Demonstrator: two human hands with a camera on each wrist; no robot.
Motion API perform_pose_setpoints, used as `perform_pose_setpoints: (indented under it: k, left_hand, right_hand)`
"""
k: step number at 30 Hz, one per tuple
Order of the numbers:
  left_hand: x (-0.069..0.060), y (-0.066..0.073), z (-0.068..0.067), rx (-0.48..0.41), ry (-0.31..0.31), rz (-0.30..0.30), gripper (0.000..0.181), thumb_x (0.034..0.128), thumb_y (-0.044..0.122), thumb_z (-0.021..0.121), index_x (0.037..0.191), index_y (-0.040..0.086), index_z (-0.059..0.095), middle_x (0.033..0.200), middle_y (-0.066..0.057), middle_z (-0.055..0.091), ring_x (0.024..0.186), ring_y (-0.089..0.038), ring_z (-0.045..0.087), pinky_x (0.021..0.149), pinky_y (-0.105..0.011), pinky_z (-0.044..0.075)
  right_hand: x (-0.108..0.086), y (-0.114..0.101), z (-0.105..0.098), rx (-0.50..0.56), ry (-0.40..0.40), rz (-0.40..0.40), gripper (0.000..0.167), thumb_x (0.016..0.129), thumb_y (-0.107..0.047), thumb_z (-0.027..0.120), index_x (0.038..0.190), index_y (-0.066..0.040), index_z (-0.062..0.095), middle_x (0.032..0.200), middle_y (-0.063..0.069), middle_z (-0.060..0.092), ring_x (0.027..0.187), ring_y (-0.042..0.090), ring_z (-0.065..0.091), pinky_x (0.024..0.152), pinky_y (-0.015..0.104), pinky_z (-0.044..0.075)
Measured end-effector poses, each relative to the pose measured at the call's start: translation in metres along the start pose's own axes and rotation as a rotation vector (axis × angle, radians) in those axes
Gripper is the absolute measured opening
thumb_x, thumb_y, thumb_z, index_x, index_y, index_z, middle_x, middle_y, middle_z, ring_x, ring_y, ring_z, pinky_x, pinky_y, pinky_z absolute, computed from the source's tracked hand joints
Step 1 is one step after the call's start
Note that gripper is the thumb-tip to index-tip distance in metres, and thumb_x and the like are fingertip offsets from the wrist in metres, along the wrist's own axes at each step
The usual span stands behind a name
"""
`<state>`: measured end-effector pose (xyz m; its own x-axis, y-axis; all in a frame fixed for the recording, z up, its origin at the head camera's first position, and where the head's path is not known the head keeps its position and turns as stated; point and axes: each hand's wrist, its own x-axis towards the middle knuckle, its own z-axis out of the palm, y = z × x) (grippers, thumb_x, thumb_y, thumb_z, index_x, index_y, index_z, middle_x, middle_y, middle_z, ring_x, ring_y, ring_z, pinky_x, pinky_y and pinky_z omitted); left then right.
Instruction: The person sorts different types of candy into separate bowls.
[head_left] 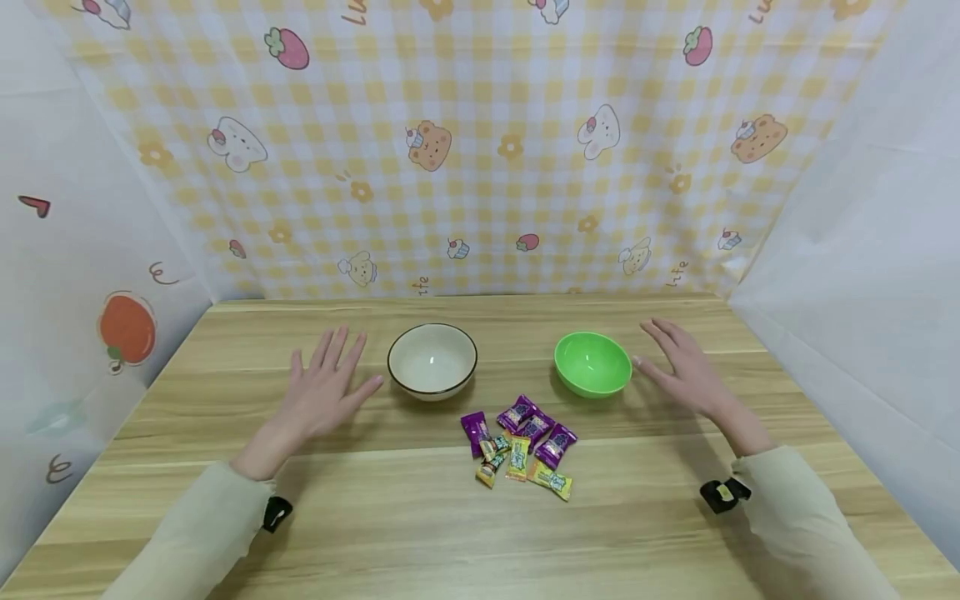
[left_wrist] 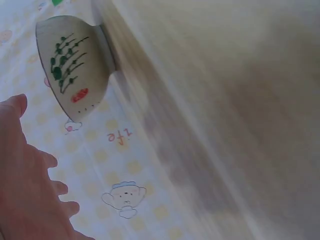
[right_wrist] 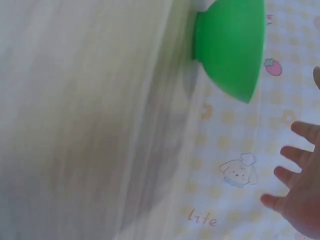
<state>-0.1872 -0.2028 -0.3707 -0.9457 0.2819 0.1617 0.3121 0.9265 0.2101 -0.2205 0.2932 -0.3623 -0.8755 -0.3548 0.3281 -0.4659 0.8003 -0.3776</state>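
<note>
Head: checked cloth (head_left: 480,175) behind green bowl (head_left: 592,365)

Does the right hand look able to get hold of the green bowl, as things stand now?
Probably yes: the right hand holds nothing and is close beside the green bowl, with nothing visible between them. The wrapped candies lie nearer the person, out of its way.

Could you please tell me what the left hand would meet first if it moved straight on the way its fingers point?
Straight ahead, the left hand would probably meet the checked cloth first, though its thumb might brush the white bowl on the way; depth is unclear.
</note>
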Motion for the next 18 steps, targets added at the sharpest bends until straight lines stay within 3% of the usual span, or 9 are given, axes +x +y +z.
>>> perform_pose_setpoints:
  k: [10,18]
  left_hand:
    - [0.015,0.014,-0.006,-0.016,-0.028,0.049,0.083,0.084,0.062,0.035,0.141,0.006,0.014,0.145,-0.016,0.007,0.13,-0.032,0.004,0.097,-0.058,-0.002]
    - [0.024,0.025,0.003,-0.02,-0.034,0.086,0.086,0.082,0.064,0.038,0.139,0.002,0.021,0.144,-0.016,0.011,0.13,-0.032,0.008,0.096,-0.059,-0.001]
  right_hand:
    - [0.016,-0.034,0.004,0.201,-0.096,-0.055,0.05,0.088,-0.029,0.054,0.13,-0.005,0.041,0.13,0.016,0.039,0.117,0.035,0.034,0.091,0.055,0.028]
    - [0.029,-0.073,0.026,0.317,-0.17,-0.22,0.042,0.086,-0.02,0.058,0.122,-0.001,0.049,0.119,0.01,0.052,0.107,0.024,0.047,0.084,0.041,0.041]
